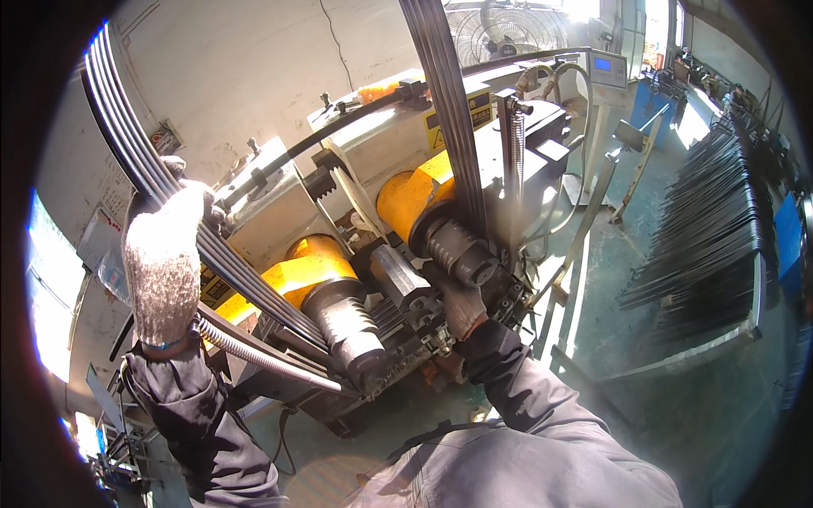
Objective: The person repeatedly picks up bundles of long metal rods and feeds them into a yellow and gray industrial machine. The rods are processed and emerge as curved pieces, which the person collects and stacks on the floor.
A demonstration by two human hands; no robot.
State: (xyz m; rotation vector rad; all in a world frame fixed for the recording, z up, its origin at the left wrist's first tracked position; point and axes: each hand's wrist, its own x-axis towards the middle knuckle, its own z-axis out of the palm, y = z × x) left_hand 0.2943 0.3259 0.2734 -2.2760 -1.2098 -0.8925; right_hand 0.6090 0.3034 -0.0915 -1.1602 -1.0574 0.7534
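Note:
My left hand [163, 269], in a pale knitted glove, is closed around a bundle of dark metal rods [258, 292] that slopes from the upper left to the machine. The rods run down beside a grooved steel roller [345, 326] on a yellow arm [312, 264]. A second bundle of rods [445, 97] rises steeply beside the other grooved roller [457, 247], next to another yellow arm [411, 196]. My right hand [460, 306], also gloved, is between that roller and the central metal block [398, 279]. Its fingers are mostly hidden, so their grip does not show.
A ribbed hose [262, 360] curves below the left rods. Behind the rollers stands the machine's pale body [373, 157]. A control box [605, 69] with a blue screen and a fan [500, 38] are farther back. Many dark rods [699, 224] lie on a rack at right.

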